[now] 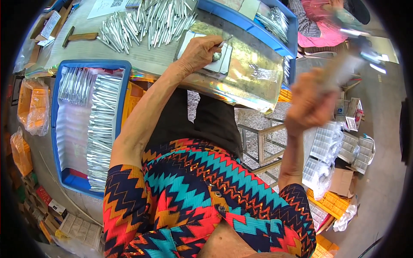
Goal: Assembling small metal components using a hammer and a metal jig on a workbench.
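My left hand (201, 50) rests on a small flat block (221, 62) on the shiny metal-covered workbench (254, 79), pinching a thin silver rod (225, 41) upright against it. My right hand (307, 105) is raised to the right, closed around the wooden handle of a hammer (344, 64) that is blurred by motion. A pile of several silver rods (146, 21) lies on the bench beyond my left hand.
A blue bin (88, 124) at my left holds rows of silver rods. Another blue bin (275, 21) sits at the bench's far side. A second hammer (79, 37) lies top left. Wire cage frames (262, 146), clear trays and boxes (340, 150) stand at the right. Another person (322, 21) sits beyond.
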`<state>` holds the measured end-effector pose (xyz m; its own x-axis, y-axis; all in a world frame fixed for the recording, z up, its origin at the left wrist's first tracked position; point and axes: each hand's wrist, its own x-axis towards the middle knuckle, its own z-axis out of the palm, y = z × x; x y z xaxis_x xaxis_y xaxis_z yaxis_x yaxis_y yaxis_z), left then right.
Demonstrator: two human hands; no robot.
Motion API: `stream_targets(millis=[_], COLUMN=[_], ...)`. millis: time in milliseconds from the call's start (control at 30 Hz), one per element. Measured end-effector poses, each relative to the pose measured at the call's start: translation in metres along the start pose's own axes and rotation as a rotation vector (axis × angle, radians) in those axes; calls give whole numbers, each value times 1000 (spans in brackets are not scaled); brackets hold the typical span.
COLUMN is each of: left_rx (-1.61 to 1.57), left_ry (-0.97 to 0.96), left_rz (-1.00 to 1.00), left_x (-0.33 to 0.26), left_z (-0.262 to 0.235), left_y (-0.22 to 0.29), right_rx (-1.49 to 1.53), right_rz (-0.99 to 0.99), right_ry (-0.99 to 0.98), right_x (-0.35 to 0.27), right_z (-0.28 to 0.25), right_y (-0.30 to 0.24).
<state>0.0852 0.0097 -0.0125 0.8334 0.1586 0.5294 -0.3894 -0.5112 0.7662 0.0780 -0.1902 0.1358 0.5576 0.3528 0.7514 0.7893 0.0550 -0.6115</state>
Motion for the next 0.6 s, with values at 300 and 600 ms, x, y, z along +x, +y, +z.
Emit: stream_targets(millis=[300, 600], left_rx=[40, 26], left_ry=[20, 2], left_rz=[-16, -2], left_x=[-6, -5], left_z=[-2, 0], left_y=[-7, -8], right_rx=[-415, -680], right_rz=[202, 220], right_ry=[-172, -387], right_x=[24, -17], right_z=[6, 3], right_y=[-21, 6])
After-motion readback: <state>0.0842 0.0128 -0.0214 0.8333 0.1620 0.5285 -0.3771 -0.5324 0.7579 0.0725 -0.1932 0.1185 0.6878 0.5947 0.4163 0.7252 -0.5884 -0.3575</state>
